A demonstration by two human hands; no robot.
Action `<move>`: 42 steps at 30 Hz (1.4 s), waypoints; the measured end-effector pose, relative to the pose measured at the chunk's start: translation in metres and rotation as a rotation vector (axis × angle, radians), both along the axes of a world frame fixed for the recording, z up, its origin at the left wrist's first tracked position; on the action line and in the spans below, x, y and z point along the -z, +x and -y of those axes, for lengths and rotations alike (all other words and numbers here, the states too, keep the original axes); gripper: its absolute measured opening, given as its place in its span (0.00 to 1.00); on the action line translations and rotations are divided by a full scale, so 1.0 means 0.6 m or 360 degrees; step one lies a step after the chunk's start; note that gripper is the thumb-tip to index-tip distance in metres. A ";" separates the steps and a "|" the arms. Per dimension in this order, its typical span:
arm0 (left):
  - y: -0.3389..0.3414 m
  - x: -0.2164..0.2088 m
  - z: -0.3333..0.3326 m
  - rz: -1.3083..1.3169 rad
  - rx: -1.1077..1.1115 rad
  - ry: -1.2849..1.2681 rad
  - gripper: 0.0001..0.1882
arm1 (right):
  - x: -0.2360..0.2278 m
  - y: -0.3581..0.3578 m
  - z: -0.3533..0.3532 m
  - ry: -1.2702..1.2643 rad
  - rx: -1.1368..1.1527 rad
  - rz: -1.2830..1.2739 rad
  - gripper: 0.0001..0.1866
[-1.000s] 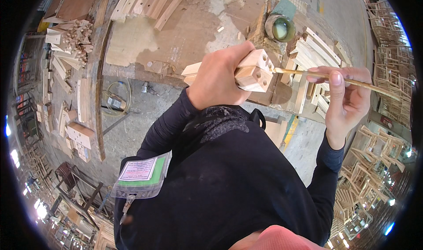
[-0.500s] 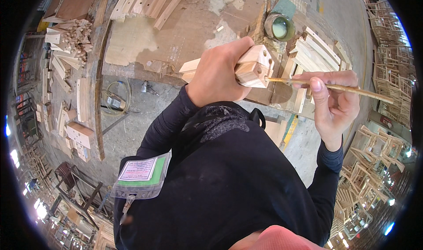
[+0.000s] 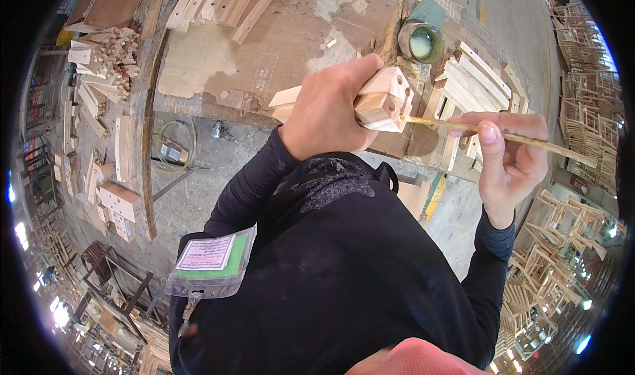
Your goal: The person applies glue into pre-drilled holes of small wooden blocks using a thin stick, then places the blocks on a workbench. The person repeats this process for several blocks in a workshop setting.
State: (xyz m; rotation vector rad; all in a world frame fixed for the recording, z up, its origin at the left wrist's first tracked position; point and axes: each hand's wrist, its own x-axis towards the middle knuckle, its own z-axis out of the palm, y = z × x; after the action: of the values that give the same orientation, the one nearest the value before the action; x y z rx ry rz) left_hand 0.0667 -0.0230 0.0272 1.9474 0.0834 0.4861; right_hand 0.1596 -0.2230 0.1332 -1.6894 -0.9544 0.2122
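Observation:
My left hand [image 3: 331, 104] is wrapped round a few pale wooden pieces [image 3: 378, 110] held together, their drilled end faces turned right. Round holes show in those ends. Between the thumb and fingers of my right hand [image 3: 509, 153] is a thin stick [image 3: 440, 123], roughly level, with its left tip at the lower hole. Whether the tip touches the wood or stands just off it, I cannot tell. Beyond the wood, on the bench, a round pot [image 3: 421, 42] contains a pale whitish-green liquid.
Long wooden strips [image 3: 228, 4] lie at the far side of the cardboard-covered bench [image 3: 192, 71]. More wooden pieces [image 3: 473, 81] are stacked right of the pot. A second bench [image 3: 147, 170] on the left carries wood blocks and offcuts. A hose [image 3: 192, 150] lies on the floor between.
My right hand has shifted a little to the right, drawing the stick's tip back slightly from the hole. My left hand and the wooden pieces have hardly moved.

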 end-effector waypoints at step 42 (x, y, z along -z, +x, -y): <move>-0.001 0.002 0.006 -0.0002 0.0045 0.0050 0.24 | 0.002 0.005 -0.006 0.0005 -0.0028 0.0147 0.06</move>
State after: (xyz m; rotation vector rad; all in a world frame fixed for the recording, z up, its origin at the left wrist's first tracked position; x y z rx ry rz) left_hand 0.0664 -0.0263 0.0261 1.9770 0.0493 0.4701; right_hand 0.1623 -0.2192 0.1322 -1.7002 -1.0382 0.1450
